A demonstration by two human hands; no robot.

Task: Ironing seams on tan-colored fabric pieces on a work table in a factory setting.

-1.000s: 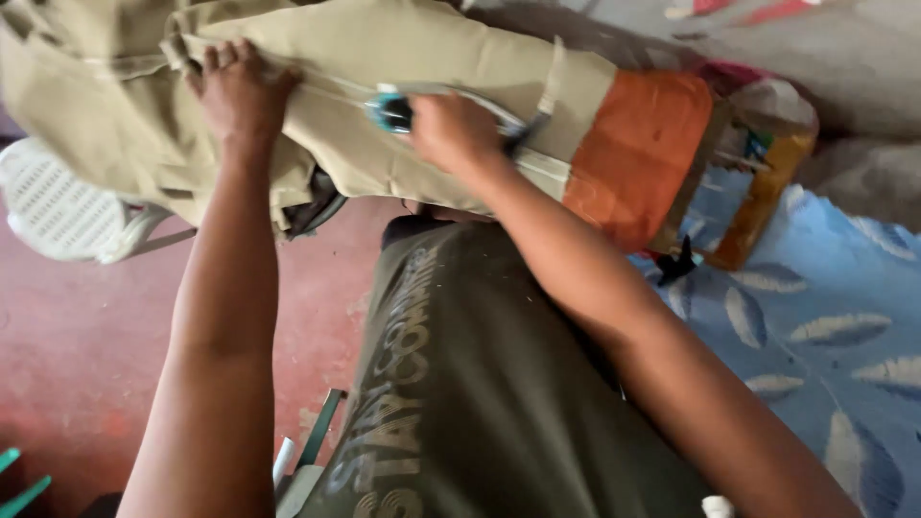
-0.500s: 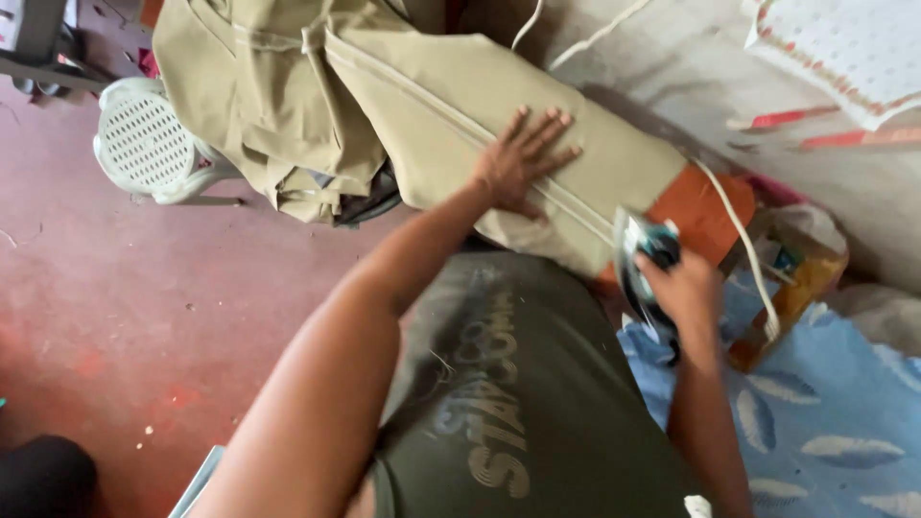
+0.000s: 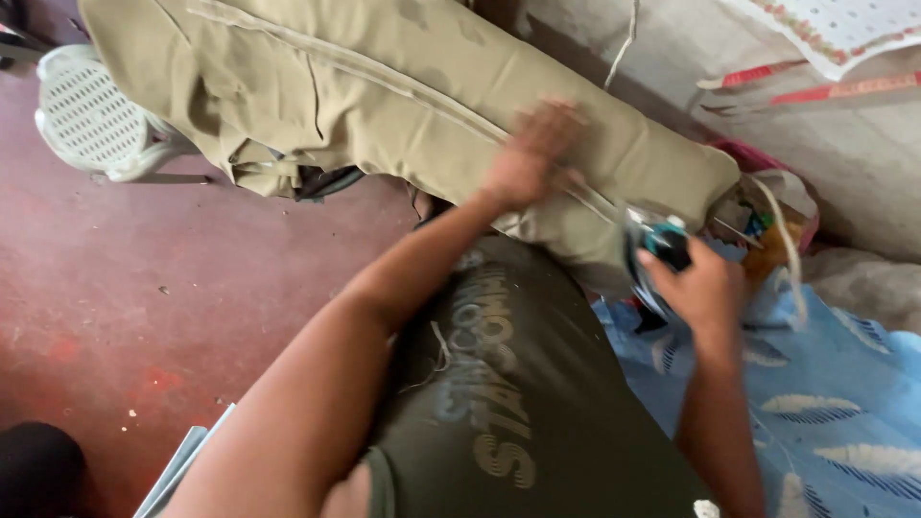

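Pressing flat w/ spread, blurred fingers, left hand [image 3: 531, 158] on khaki cotton garment [image 3: 403, 86], frame centre; right hand [image 3: 705, 288] grips teal-black iron [image 3: 662, 245].

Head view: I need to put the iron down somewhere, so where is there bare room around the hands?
The red floor lies bare between the white plastic chair and the left arm. The khaki cloth is bare above the left hand. It is crowded around the right hand and its iron: bags and blue sheet.
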